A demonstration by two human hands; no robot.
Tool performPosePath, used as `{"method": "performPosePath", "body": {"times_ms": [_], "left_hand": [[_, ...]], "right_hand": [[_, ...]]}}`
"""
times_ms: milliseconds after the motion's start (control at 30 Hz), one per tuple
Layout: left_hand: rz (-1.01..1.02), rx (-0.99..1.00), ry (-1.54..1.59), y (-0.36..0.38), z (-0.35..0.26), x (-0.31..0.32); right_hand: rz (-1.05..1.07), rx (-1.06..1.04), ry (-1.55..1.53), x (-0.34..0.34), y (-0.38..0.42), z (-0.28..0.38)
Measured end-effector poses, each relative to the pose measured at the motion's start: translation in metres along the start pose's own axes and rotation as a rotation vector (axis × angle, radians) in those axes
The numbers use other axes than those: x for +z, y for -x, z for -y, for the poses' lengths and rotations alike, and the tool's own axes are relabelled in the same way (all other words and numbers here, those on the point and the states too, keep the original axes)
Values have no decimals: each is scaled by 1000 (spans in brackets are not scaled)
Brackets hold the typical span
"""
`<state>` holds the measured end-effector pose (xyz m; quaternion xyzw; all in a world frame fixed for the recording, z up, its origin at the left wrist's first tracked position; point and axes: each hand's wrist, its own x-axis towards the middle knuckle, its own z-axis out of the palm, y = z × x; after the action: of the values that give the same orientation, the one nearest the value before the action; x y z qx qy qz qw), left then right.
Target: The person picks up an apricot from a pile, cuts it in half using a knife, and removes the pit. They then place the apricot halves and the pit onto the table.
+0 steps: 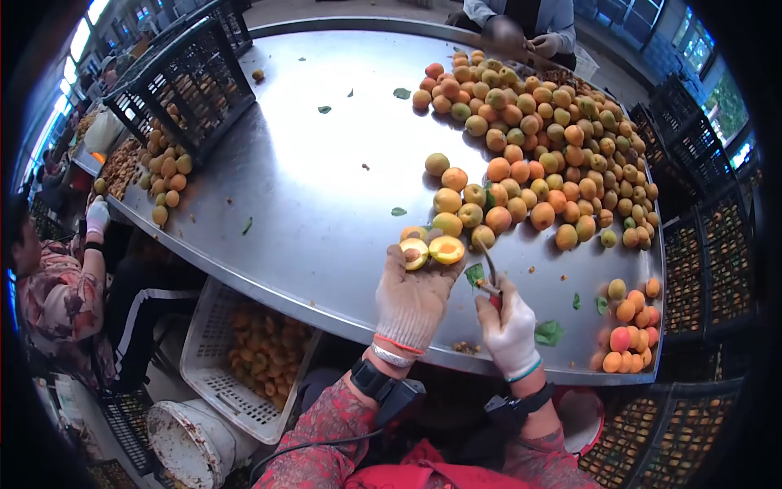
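Two apricot halves lie cut side up on the fingers of my left hand, which wears a soiled glove; the left half shows the pit, the right one a hollow. My right hand, in a white glove, is closed around a small tool with a red handle and a thin curved metal end, just right of the halves. A green leaf is beside the tool. Whole apricots lie just beyond both hands on the metal table.
The large apricot pile spreads over the table's back right, with a small group at the right corner. A black crate lies tipped at the left. A white basket of apricots and a bucket stand below. Co-workers sit left and stand opposite.
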<state>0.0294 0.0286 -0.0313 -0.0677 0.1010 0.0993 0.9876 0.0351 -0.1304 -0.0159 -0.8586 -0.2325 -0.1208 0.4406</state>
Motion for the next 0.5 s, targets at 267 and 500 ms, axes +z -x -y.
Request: {"method": "performPosePath", "body": {"times_ms": [267, 500], "left_hand": [[-23, -13, -77, 0, -4, 3], [17, -51, -110, -4, -8, -10]], "right_hand": [[47, -227, 257, -2, -5, 4], [-5, -204, 191, -7, -4, 10]]}}
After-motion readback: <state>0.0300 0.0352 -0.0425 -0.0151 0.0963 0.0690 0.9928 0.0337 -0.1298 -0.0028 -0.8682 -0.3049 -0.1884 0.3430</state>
